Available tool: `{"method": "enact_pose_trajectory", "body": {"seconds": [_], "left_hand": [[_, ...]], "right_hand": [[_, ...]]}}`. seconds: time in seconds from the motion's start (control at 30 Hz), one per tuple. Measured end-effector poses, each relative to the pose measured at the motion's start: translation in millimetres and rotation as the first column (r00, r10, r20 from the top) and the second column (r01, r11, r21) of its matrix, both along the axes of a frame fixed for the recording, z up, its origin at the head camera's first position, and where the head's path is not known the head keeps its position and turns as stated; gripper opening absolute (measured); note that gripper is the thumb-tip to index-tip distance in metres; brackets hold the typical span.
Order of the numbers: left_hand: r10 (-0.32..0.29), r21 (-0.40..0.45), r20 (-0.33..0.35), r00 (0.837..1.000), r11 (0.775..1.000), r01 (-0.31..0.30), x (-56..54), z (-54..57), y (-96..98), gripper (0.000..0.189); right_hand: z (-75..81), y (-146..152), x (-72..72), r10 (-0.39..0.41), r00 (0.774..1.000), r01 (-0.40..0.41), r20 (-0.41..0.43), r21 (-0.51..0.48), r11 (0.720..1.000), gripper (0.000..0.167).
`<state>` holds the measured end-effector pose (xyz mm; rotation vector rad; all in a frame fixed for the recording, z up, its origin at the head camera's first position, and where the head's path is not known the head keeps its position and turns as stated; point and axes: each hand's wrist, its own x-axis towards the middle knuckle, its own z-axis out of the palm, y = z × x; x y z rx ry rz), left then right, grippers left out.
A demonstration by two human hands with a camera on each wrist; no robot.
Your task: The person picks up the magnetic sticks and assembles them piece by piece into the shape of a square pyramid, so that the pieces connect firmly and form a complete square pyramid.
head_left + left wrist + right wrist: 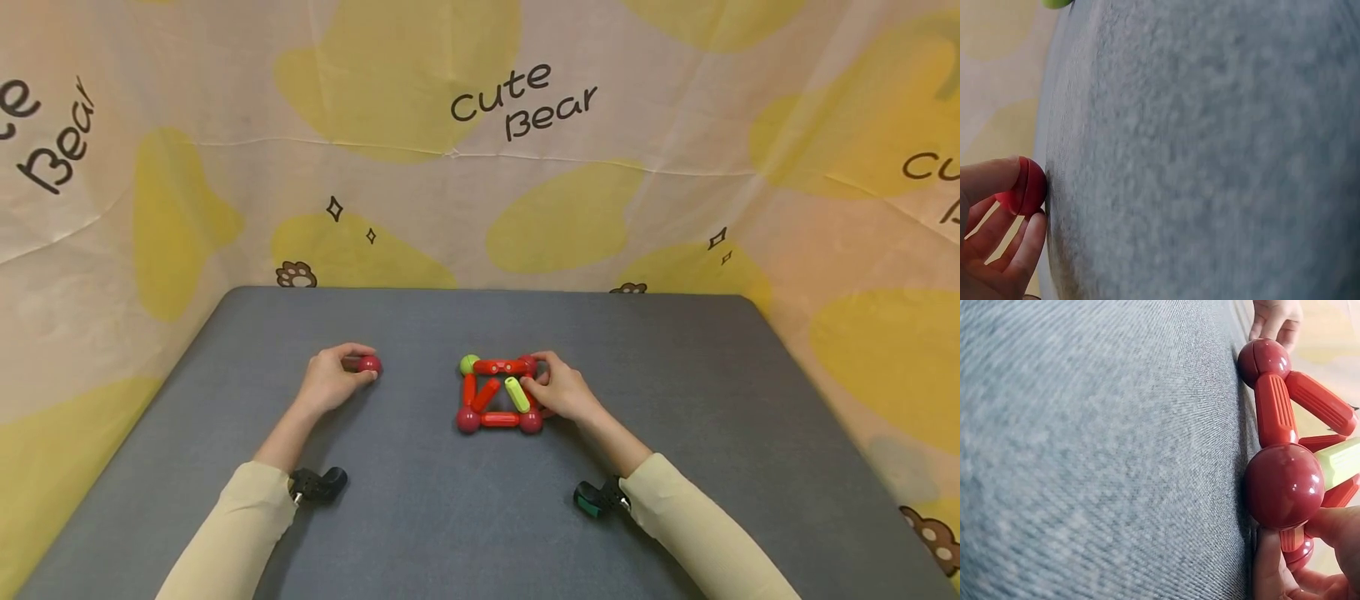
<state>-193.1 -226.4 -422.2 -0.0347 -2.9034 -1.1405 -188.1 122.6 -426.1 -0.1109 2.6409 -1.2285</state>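
Note:
Between the thumb and fingers of my left hand (330, 379) is a red ball (370, 365), held low at the table; the left wrist view shows a seam round this ball (1030, 186). To its right lies a square frame of red rods (500, 420) with red balls (468, 419) at three corners and a green ball (469, 364) at the far left one. A red rod (486, 395) and a yellow-green rod (517, 394) slant up from the two near corners. My right hand (564, 390) grips the frame's right side rod (1292, 538), which its fingers partly hide.
The grey table (420, 517) spreads around both hands, with rounded far corners. Behind it hangs a pink and yellow printed cloth (420, 208), which also rises along both sides. A black wrist camera (318, 485) is strapped to the left wrist, another (600, 497) to the right.

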Motion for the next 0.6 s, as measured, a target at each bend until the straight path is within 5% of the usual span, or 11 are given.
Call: {"method": "enact_pose_trajectory", "body": {"seconds": [0.23,0.6], "left_hand": [[-0.02,0.022,-0.045,0.999,1.0,0.021,2.5,6.2,18.8,0.033],[-0.122,0.138,-0.152,0.981,0.98,0.143,12.5,25.6,66.1,0.033]], "right_hand": [[-1.3,0.3,-0.8,-0.004,1.0,0.004,0.002,-0.004,1.0,0.05],[-0.8,-1.1,1.0,-0.006,1.0,0.006,-0.011,0.002,1.0,0.05]]}}
